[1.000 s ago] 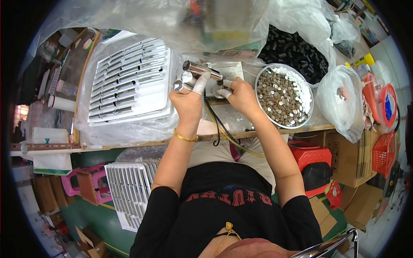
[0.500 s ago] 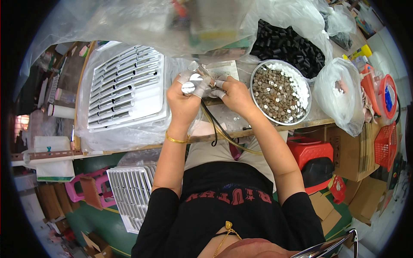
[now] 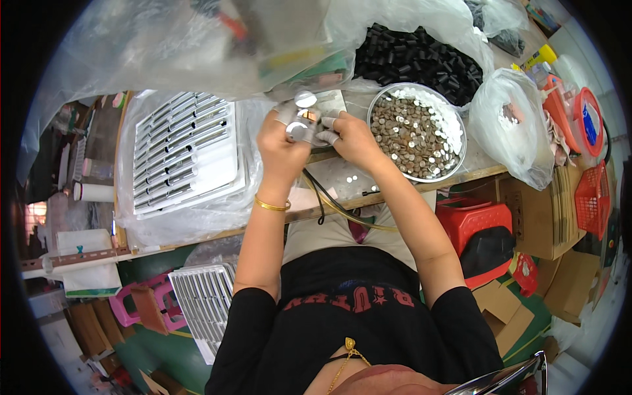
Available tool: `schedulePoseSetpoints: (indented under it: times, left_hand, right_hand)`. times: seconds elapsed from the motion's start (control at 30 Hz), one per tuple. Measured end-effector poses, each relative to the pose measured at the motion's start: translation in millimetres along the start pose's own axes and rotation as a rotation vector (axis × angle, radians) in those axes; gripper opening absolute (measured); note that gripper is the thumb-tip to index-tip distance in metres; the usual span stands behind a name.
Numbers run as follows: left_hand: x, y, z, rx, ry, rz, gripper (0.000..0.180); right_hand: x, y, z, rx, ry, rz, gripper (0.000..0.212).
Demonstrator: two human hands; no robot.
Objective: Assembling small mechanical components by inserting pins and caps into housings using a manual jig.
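Observation:
My left hand (image 3: 280, 141) is closed around a few shiny silver tubes (image 3: 300, 130), their round ends facing up. The fingertips of both hands are wrapped in pale tape or finger covers. Close on the right, my right hand (image 3: 352, 139) has its thumb and fingers bent together against the side of the tubes; whatever small thing it pinches is hidden. Right of this hand, a clear round bowl (image 3: 465, 141) holds many small brown and silver discs, with white pieces along its far right side. Left of my hands, rows of silver tubes (image 3: 181, 141) lie in a white tray (image 3: 220, 172).
Black short cylinders (image 3: 421, 62) fill a plastic bag behind the bowl. Clear sheeting (image 3: 164, 46) hangs over the bench's far side. A knotted plastic bag (image 3: 510, 141) and red baskets (image 3: 591, 197) stand at the right. Cables (image 3: 322, 197) cross the bench edge (image 3: 309, 212) before me.
The whole view has shifted slightly, with the bowl and tray now further left in the picture. The tubes in my left hand have tilted, and my right hand remains close beside them.

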State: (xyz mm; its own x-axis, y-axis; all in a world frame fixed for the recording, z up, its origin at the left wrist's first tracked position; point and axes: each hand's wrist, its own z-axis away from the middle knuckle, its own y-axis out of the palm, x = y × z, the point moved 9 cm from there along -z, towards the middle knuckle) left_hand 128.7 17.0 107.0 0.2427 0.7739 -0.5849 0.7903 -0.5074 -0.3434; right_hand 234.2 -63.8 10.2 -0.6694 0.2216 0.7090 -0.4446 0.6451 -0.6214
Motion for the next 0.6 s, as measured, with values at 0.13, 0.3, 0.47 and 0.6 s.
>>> schedulePoseSetpoints:
  times: [0.13,0.3,0.47,0.6]
  left_hand:
    - [15.2,10.1,-1.0,0.104,-0.108,0.142,0.015]
    - [46.9,27.4,28.4,0.173,-0.278,0.190,0.014]
    - [61.2,32.5,30.1,0.123,-0.359,0.329,0.016]
    - [65.8,35.9,19.6,0.127,-0.312,0.226,0.025]
  right_hand:
    - [-4.9,0.0,0.0,-0.025,-0.007,-0.062,0.024]
    - [-0.7,-1.3,2.3,0.008,-0.093,-0.091,0.023]
    - [-6.5,-1.8,7.7,-0.105,-0.008,-0.099,0.028]
    - [5.5,-3.4,4.7,-0.163,-0.076,0.197,0.025]
